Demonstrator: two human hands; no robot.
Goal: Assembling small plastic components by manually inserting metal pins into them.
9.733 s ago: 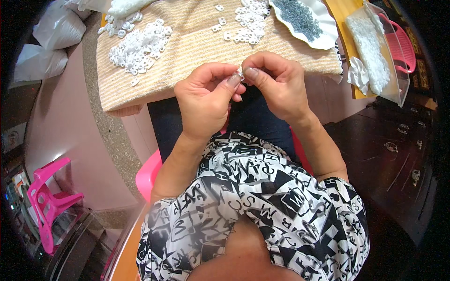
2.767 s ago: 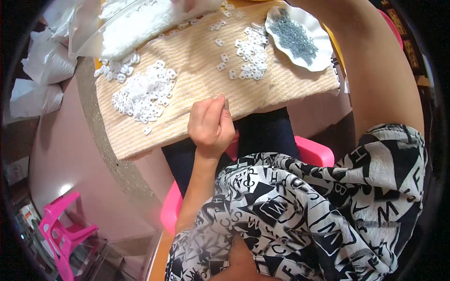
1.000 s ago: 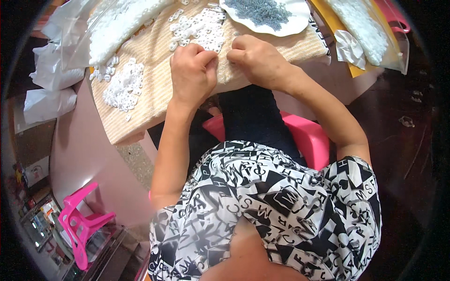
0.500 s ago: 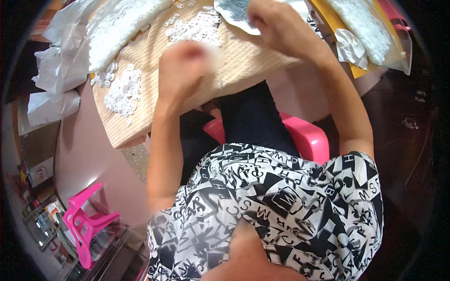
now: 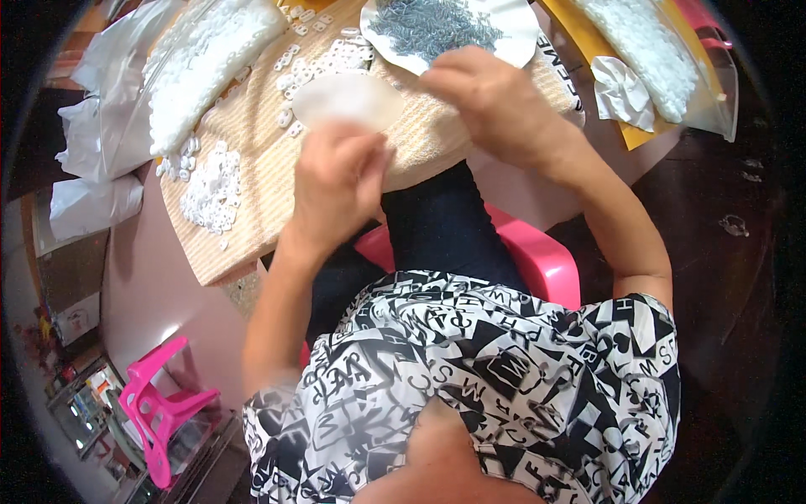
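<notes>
My left hand [image 5: 338, 178] is closed, fingers curled and pressed together, above the near edge of the cloth-covered table [image 5: 269, 160]. A blurred whitish patch lies just beyond its fingers, and anything held in them cannot be made out. My right hand [image 5: 494, 99] is closed in a pinch at the near rim of a white plate [image 5: 519, 52]; whatever it may hold is too small to see. On the plate is a heap of small, thin, grey-blue metal pieces [image 5: 432, 27]. Small white plastic pieces with holes [image 5: 346, 57] lie beyond my left hand.
Another pile of white pieces [image 5: 214, 191] is at the table's left. A clear bag of white pieces [image 5: 210, 71] lies behind it; a second bag [image 5: 651, 59] and crumpled paper [image 5: 621, 91] are at right. A pink stool [image 5: 164, 407] stands on the floor at left.
My left hand has come down toward me. My right hand has drawn back from over the plate to its near rim, so more of the metal pieces show.
</notes>
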